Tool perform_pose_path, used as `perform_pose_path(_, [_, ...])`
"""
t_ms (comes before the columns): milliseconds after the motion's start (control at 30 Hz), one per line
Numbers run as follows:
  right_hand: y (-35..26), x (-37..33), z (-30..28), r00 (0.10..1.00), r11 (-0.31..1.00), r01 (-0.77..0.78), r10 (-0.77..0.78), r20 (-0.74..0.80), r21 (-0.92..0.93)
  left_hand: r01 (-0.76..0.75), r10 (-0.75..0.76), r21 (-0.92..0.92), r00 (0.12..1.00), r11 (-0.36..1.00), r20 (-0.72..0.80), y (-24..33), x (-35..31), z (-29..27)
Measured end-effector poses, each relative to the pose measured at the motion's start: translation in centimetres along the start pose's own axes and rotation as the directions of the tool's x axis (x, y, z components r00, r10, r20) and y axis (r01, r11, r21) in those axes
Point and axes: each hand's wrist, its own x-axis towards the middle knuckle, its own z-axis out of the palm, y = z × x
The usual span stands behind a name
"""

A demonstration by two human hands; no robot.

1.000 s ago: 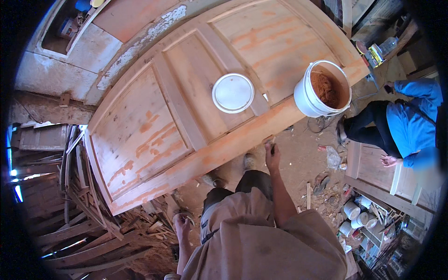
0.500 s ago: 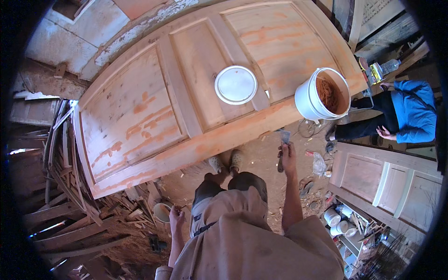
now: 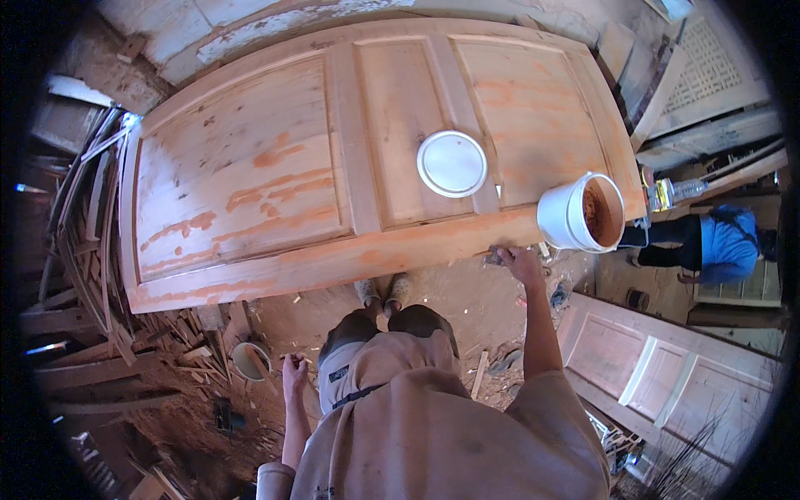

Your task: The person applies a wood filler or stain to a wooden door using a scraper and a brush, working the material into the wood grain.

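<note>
A wooden panelled door (image 3: 392, 250) lies flat in front of me, with orange-brown filler smeared over its panels and near rail. At the door's near edge, my right hand (image 3: 525, 267) is closed around a putty knife (image 3: 495, 253); its handle is mostly hidden by my fingers. Right beside that hand, a white bucket (image 3: 560, 218) of reddish-brown filler (image 3: 594, 213) stands on the door's corner. Its round white lid (image 3: 452, 164) rests on the middle of the door. My left hand (image 3: 295, 372) hangs low at my side, fingers curled; whatever they hold is too small to name.
Scrap wood (image 3: 100, 275) is piled at the left, near a pale bucket (image 3: 251, 361) on the littered floor. Another panelled door (image 3: 667, 375) leans at the right. A person in a blue top (image 3: 727, 246) is beyond the bucket, and a plastic bottle (image 3: 690, 189) lies nearby.
My right hand has moved forward and slightly right with the putty knife, up to the door's edge. My view has shifted. The person in blue has turned and stands farther off.
</note>
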Motion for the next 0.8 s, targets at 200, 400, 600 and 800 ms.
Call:
perform_pose_path(200, [-5.1,-1.1,2.0,0.995,0.991,0.098,-0.098,-0.002,0.089,0.003,-0.001,0.21,1.0,0.978,-0.009,-3.2,-0.3,0.2])
perform_pose_path(400, [-6.1,-2.2,7.3,0.987,0.932,0.149,-0.118,-0.11,0.331,0.04,-0.041,0.089,0.999,0.995,0.013,-2.0,2.3,0.7])
perform_pose_path(600, [-8.5,-3.8,6.4,0.992,0.668,-0.004,0.099,-0.084,0.744,-0.034,0.034,0.011,0.999,0.999,0.018,-0.9,5.3,0.7])
perform_pose_path(800, [-7.9,-5.1,-6.1,0.971,0.558,0.027,0.182,-0.153,0.83,0.013,0.0,-0.218,0.998,0.976,0.057,0.0,8.0,2.9])
